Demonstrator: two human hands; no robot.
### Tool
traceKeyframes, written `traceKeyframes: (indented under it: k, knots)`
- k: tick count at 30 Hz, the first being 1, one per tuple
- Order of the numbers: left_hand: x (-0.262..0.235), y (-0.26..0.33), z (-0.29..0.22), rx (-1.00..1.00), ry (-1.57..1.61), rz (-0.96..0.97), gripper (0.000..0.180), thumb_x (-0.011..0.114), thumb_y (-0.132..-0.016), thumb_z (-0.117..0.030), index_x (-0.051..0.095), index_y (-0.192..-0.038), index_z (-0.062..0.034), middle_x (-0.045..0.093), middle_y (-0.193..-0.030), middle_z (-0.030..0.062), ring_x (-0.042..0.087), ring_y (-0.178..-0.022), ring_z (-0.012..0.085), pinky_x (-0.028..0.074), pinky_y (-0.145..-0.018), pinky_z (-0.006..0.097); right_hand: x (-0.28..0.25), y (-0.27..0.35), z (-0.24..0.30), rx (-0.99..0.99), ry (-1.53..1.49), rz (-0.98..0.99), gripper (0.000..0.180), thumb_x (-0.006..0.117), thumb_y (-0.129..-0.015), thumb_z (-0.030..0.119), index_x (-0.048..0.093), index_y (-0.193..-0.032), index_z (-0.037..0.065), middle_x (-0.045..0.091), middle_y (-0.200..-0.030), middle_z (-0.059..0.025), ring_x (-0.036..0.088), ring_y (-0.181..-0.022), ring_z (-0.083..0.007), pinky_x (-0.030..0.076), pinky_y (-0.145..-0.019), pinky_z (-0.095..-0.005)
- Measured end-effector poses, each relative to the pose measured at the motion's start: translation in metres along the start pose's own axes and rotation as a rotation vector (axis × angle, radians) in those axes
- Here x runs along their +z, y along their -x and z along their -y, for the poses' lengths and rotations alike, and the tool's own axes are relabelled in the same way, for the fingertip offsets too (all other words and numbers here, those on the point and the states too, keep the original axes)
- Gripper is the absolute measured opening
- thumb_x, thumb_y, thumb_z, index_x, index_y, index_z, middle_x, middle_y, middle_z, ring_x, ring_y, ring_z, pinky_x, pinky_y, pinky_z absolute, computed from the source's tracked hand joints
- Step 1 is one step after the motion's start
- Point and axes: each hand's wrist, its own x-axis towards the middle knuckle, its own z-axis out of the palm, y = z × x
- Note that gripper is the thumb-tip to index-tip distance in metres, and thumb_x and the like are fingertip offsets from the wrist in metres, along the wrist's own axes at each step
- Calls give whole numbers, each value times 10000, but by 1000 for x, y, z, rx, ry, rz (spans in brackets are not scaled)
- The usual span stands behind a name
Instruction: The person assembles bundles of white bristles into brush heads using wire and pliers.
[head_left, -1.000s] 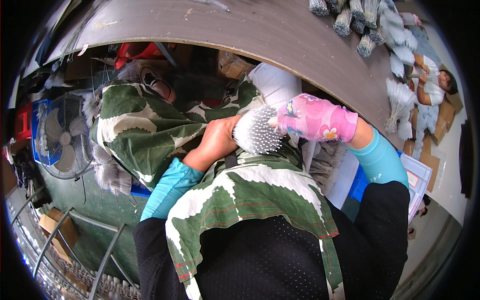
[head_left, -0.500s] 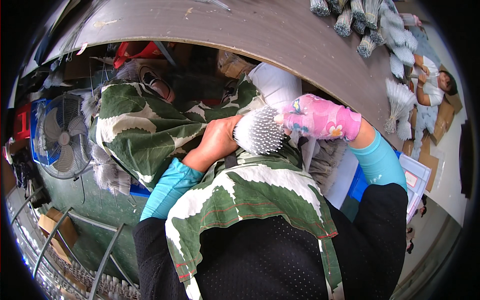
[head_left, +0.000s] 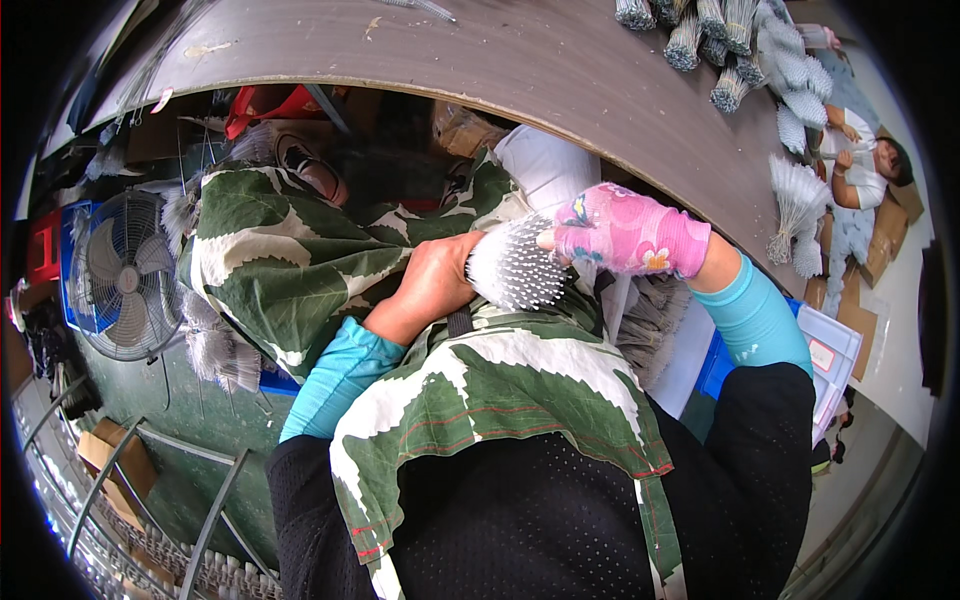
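Over my lap, my left hand (head_left: 436, 275) is wrapped around a thick bundle of thin sticks with pale tips (head_left: 513, 268). The packed tips face right, making a domed, dotted surface. My right hand (head_left: 610, 232) wears a pink floral glove with bare fingertips showing. Its thumb and fingers are bent together at the right side of the bundle, touching the tips. Whether a single stick is pinched there is hidden. A green-and-white camouflage apron (head_left: 300, 255) spreads across my lap beneath both hands.
A brown tabletop (head_left: 480, 50) curves across the far side, with bundles of similar sticks (head_left: 725, 45) at its right. A fan (head_left: 128, 277) stands at left above a metal rack (head_left: 190, 450). A white bin (head_left: 830, 350) is by my right elbow. Another person (head_left: 865, 165) sits far right.
My right hand has shifted slightly left, its fingertips now further over the bundle's tips. My left hand and the bundle have stayed in place.
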Motion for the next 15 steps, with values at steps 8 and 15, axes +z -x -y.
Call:
traceKeyframes:
  k: [8,15]
  knots:
    - [0,0,-1,24,-33,-20,274,696,-681,-127,613,-938,-76,647,-854,145,617,-818,359,494,-683,418,-1,6,11,120,-209,76,438,578,-880,450,663,-760,37,571,-619,-33,511,-590,-110,423,-574,-285]
    - [4,3,-6,105,-204,-112,364,683,-684,-111,563,-1027,-83,619,-917,110,605,-880,314,499,-707,408,11,8,7,197,-369,92,451,563,-891,470,649,-749,51,526,-562,-21,493,-501,-98,407,-493,-246]
